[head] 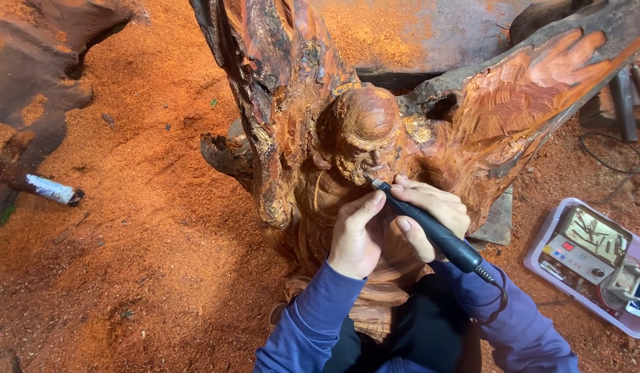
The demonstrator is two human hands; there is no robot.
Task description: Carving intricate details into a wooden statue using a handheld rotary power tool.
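Note:
A large reddish wood carving [320, 117] of a bald bearded figure with a raised open palm [534, 83] stands before me. My right hand [430, 214] grips a black pen-shaped rotary carving tool [430, 228], its tip touching the figure's face below the nose. My left hand [358, 231] rests on the carving's chest, its thumb and fingertips braced against the tool's front end. A black cord [496, 293] runs from the tool's rear over my blue sleeve.
Orange sawdust [147, 207] covers the ground. A pink tray [541, 242] at the right holds a power control box [582, 245] and small tools. A white-wrapped handle [50, 188] lies at the left. Dark wood slabs [36, 69] sit at the upper left.

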